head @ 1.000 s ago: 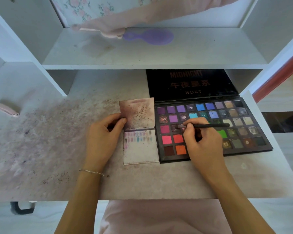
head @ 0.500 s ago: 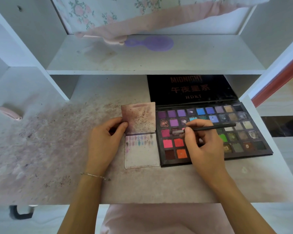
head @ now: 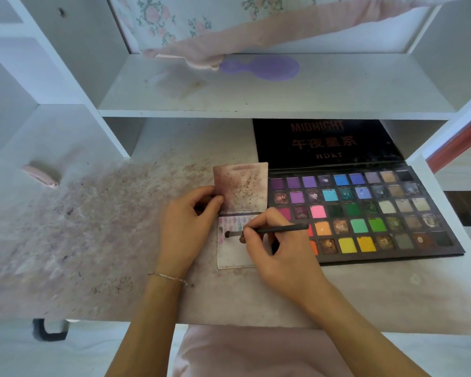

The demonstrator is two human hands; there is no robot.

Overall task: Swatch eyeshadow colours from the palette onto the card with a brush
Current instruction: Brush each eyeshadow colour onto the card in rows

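Observation:
A folded white card [head: 233,257] lies on the desk just left of the open black eyeshadow palette [head: 365,213], which holds several coloured pans. The card's stained upper flap [head: 241,186] stands up, and a row of small colour swatches runs along the top of the lower half. My right hand [head: 278,248] pinches a thin black brush [head: 280,229] that lies almost level, its tip [head: 227,234] touching the left part of the card. My left hand [head: 186,221] holds the card's left edge at the fold, thumb against the flap.
The desk surface [head: 93,240] is dusted with pink-brown powder. A purple hairbrush [head: 261,68] lies on the shelf above, under a hanging floral cloth [head: 229,31]. A small pink object [head: 40,176] sits at far left. The palette lid [head: 326,142] lies under the shelf.
My right hand has carried the brush left, off the palette's pans and onto the card. My left hand has stayed at the card's edge.

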